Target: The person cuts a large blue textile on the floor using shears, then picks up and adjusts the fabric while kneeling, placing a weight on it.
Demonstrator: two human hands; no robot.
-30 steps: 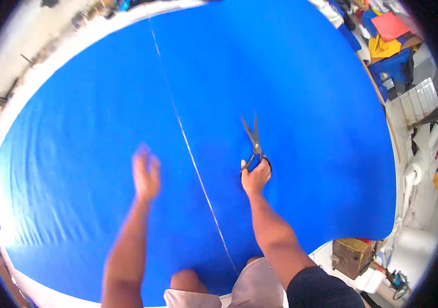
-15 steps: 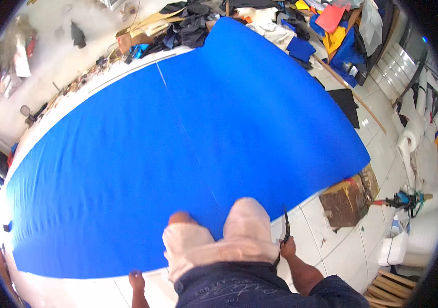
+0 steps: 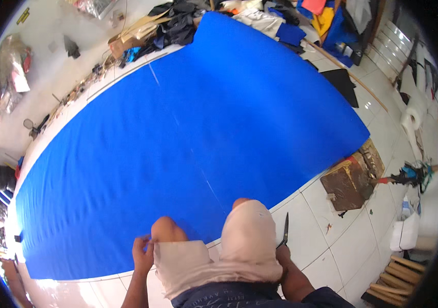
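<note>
The big blue cloth (image 3: 188, 149) lies flat on the floor (image 3: 352, 241), spread wide so it stays smooth. The right hand (image 3: 282, 252) is closed around the scissors (image 3: 285, 231), blades pointing up and away from the body. The left hand (image 3: 142, 251) rests by the knee, near the cloth's edge; I cannot tell if it grips anything.

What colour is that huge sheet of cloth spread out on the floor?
The cloth is a plain bright blue, with one thin pale line running along it. The head view shows it.
</note>
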